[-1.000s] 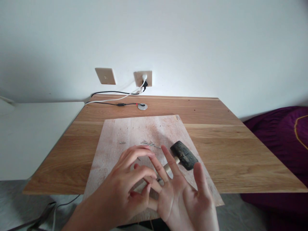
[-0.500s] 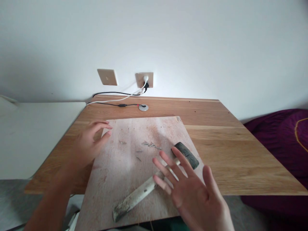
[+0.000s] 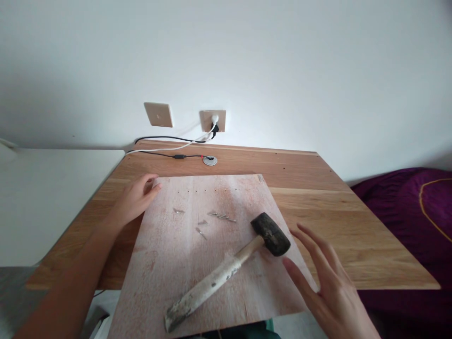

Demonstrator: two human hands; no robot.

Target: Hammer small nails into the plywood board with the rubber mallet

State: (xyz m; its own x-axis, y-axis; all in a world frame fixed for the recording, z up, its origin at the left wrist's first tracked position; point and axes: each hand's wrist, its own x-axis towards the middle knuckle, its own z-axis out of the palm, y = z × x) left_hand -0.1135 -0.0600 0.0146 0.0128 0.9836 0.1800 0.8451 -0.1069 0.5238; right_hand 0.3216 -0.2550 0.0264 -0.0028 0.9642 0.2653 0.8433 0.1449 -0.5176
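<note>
Head camera: a mallet (image 3: 240,259) lies on its side across a pale, stained board (image 3: 183,259), its black head (image 3: 271,234) toward the board's right edge and its worn, whitish handle slanting down to the near left, ending in a darker tip. Past the handle, small metal fasteners (image 3: 221,216) lie loose on the board: a short row left of the mallet head, two more nearer the handle, and another (image 3: 178,211) farther left. They are too small to tell whether they are screws or nails. A line of small dark dots runs along the board's far edge.

The right hand (image 3: 332,287) is empty, fingers spread and thumb apart, beside the mallet head at the board's right edge; whether the thumb touches the board cannot be told. The left hand (image 3: 136,200) is at the far left corner of the board, fingers curved and thumb tip at the edge; whether it grips the board cannot be told.

The board lies on a wooden table (image 3: 335,207) and juts past its near edge. Beyond it, a round cable outlet (image 3: 209,161) sits in the tabletop, and cables run from a wall socket (image 3: 221,115). A white surface (image 3: 63,202) stands at left, purple cloth (image 3: 395,207) at right.
</note>
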